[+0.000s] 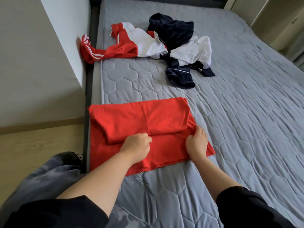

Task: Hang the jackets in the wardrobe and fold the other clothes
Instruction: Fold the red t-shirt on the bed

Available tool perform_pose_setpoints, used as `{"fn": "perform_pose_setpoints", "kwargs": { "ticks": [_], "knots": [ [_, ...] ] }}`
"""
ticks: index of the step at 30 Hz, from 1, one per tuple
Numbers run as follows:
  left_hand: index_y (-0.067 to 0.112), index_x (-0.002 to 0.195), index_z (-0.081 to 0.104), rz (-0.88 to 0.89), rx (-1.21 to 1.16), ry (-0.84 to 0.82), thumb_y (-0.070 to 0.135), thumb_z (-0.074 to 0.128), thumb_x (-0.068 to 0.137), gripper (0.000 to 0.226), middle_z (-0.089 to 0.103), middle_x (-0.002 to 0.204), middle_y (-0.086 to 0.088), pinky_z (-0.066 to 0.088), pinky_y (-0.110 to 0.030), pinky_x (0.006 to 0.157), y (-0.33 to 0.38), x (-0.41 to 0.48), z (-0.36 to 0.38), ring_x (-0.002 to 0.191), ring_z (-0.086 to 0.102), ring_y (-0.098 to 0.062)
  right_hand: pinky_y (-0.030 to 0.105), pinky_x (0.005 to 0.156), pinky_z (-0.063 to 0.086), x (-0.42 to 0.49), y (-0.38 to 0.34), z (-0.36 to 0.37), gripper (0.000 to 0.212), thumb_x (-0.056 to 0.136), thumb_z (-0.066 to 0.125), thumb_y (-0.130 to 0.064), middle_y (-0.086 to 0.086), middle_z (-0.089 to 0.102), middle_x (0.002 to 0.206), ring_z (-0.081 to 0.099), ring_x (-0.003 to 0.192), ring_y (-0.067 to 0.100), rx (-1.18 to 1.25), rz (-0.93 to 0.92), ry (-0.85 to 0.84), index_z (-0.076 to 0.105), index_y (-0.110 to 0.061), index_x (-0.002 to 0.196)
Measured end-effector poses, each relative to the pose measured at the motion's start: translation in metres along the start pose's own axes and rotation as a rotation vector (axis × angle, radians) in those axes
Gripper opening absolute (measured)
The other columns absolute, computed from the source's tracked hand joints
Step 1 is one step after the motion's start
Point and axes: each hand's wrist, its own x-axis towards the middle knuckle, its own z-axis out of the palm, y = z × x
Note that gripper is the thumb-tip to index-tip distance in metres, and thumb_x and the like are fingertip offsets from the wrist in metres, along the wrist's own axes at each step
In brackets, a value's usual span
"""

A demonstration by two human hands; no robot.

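Both hands are down on the red shirt (131,117), which lies half-folded at the near left of the bed (238,116). The left hand (136,144) curls its fingers onto the edge of the folded-over flap, and the right hand (196,143) pinches the cloth at the shirt's right side. The danger now is a lopsided pull: if 1 hand lifts ahead of the other, the flap slides and the fold goes crooked, and since the shirt's left edge laps over the mattress side, a tug that way could drag it off. Far back, the red-and-white jacket (131,45) and the navy garment (172,30) wait in 1 tangled heap.
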Motion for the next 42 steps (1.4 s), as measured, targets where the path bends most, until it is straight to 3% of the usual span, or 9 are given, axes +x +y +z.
{"fn": "perform_pose_setpoints", "kwargs": {
  "ticks": [5,8,11,14,18,24,28,37,42],
  "knots": [
    [0.005,0.082,0.062,-0.511,-0.247,0.605,0.009,0.059,0.078,0.006,0.057,0.091,-0.018,0.043,-0.042,0.067,-0.034,0.010,-0.040,0.089,0.055,-0.036,0.032,0.076,0.042,0.020,-0.034,-0.006,0.036,0.090,0.049,-0.035,0.012,0.062,0.095,0.059,0.090,0.028,0.390,0.253,-0.078,0.057,-0.004,0.105],
    [0.004,0.110,0.054,-1.067,-0.528,0.561,0.019,0.062,0.082,0.033,0.050,0.121,-0.021,0.043,-0.045,0.087,-0.068,0.012,-0.047,0.112,0.050,-0.039,0.033,0.051,0.049,0.036,-0.047,-0.009,0.043,0.087,0.056,-0.047,0.012,0.059,0.072,0.061,0.064,0.028,0.575,0.480,-0.255,0.055,-0.005,0.098],
    [-0.006,0.125,0.045,-1.305,-0.773,0.375,0.029,0.067,0.082,0.061,0.049,0.132,-0.027,0.042,-0.044,0.095,-0.082,0.005,-0.036,0.120,0.050,-0.041,0.034,0.057,0.055,0.043,-0.055,-0.006,0.049,0.086,0.064,-0.039,0.008,0.060,0.097,0.063,0.084,0.025,0.826,0.618,-0.430,0.053,-0.005,0.120],
    [-0.005,0.115,0.056,-1.179,-0.754,0.196,0.044,0.066,0.080,0.060,0.062,0.115,-0.024,0.051,-0.041,0.087,-0.084,0.006,-0.032,0.101,0.062,-0.038,0.039,0.061,0.051,0.044,-0.067,-0.005,0.055,0.077,0.074,-0.038,0.005,0.058,0.113,0.061,0.096,0.023,0.923,0.786,-0.502,0.048,-0.018,0.120],
    [0.011,0.093,0.056,-1.154,-0.977,-0.017,0.048,0.076,0.072,0.047,0.058,0.084,-0.006,0.045,-0.025,0.049,-0.087,0.001,-0.042,0.064,0.055,-0.020,0.038,0.060,0.050,0.048,-0.069,-0.009,0.047,0.074,0.077,-0.033,0.005,0.061,0.096,0.061,0.079,0.018,0.902,0.845,-0.589,0.048,-0.018,0.109],
    [0.017,0.106,0.056,-1.111,-1.162,-0.243,0.031,0.078,0.075,0.041,0.058,0.103,-0.004,0.045,-0.027,0.055,-0.086,0.000,-0.051,0.086,0.055,-0.018,0.036,0.048,0.056,0.049,-0.066,-0.011,0.011,0.086,0.062,-0.005,0.008,0.061,0.085,0.059,0.075,0.019,0.964,0.774,-0.681,0.054,-0.011,0.091],
    [0.016,0.091,0.057,-1.142,-1.412,-0.299,0.028,0.074,0.079,0.023,0.060,0.074,-0.005,0.043,-0.018,0.039,-0.082,0.003,-0.053,0.047,0.058,-0.015,0.042,0.051,0.055,0.052,-0.069,-0.012,0.010,0.086,0.058,0.000,0.012,0.062,0.090,0.061,0.079,0.023,1.021,0.778,-0.698,0.055,-0.007,0.093],
    [0.005,0.088,0.058,-0.939,-2.012,0.188,-0.006,0.052,0.086,0.013,0.068,0.068,-0.010,0.058,-0.039,0.058,-0.089,0.019,-0.064,0.067,0.067,-0.023,0.029,0.039,0.052,0.071,-0.095,-0.016,0.018,0.085,0.040,0.007,0.010,0.057,0.064,0.059,0.039,0.016,1.046,0.693,-0.571,0.050,-0.008,0.080],
    [0.006,0.103,0.060,-0.628,-1.990,0.374,-0.015,0.041,0.085,0.033,0.070,0.084,-0.011,0.056,-0.031,0.072,-0.102,0.034,-0.077,0.081,0.066,-0.022,0.029,0.053,0.050,0.099,-0.127,-0.026,0.024,0.085,0.036,0.009,0.010,0.052,0.072,0.050,0.060,0.019,1.137,0.557,-0.485,0.050,-0.010,0.079]
  ]
}}
